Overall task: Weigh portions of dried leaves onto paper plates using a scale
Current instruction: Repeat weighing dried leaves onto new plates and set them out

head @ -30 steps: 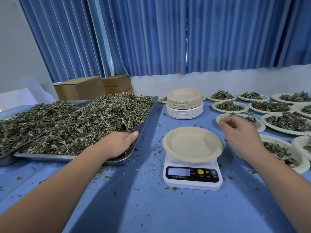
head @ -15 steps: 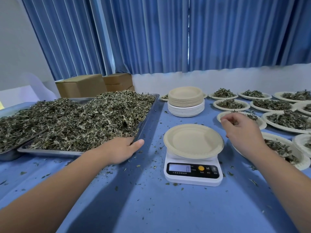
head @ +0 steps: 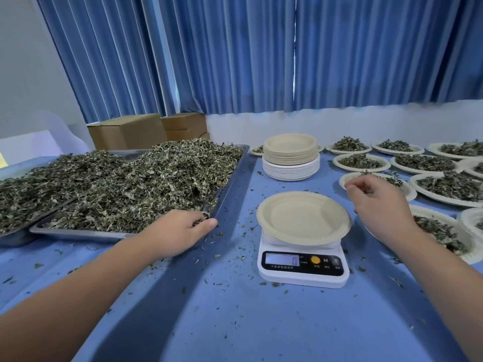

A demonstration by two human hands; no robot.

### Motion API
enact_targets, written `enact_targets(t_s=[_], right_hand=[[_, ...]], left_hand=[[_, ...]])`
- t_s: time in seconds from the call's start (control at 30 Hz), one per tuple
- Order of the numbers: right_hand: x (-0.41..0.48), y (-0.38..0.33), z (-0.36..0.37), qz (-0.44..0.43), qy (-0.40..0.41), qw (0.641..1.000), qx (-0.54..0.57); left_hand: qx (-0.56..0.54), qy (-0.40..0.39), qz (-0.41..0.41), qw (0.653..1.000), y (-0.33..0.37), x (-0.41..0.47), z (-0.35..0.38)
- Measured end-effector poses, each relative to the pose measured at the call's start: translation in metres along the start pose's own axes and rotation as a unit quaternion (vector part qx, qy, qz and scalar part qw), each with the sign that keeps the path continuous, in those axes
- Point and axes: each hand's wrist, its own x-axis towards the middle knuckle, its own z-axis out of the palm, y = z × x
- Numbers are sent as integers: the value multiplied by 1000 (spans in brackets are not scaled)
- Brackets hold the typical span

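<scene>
Since a moment ago, the left grip [head: 180,231] has curled its fingers into crinkly dried leaves [head: 146,184] at the near right corner of the steel tray [head: 231,182]. The right grip [head: 379,205] hovers loosely curled and empty, right of the round, bare paper plate [head: 303,218] on the white scale [head: 303,269].

We get soft, bluish daylight through the curtains [head: 235,56], bright and even; the display of the scale [head: 303,269] reads cleanly. A broad, soft-edged shadow lies across the surface [head: 300,325]. The wide lens bends the edges, and fine detail looks slightly smeared.
</scene>
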Motion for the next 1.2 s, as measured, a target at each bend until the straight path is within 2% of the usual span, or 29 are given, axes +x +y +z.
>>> enact_targets(t_s=[0.3,0.53,0.93,1.1,1.2], right_hand=[[3,3,2,-1,-2,1000,-3],[4,2,3,-11,-9,1000,-16],[7,8,3,-21,-4,1000,-18],[7,9,4,-20,-7,1000,-13],[7,9,4,-28,-5,999,-15]], left_hand=[[-81,25,-62,994,-7,23,-12],[-119,81,-65,987,2,34,-29],[-214,208,61,952,125,63,-37],[-234,196,89,948,163,76,-13],[-253,157,106,949,172,80,1]])
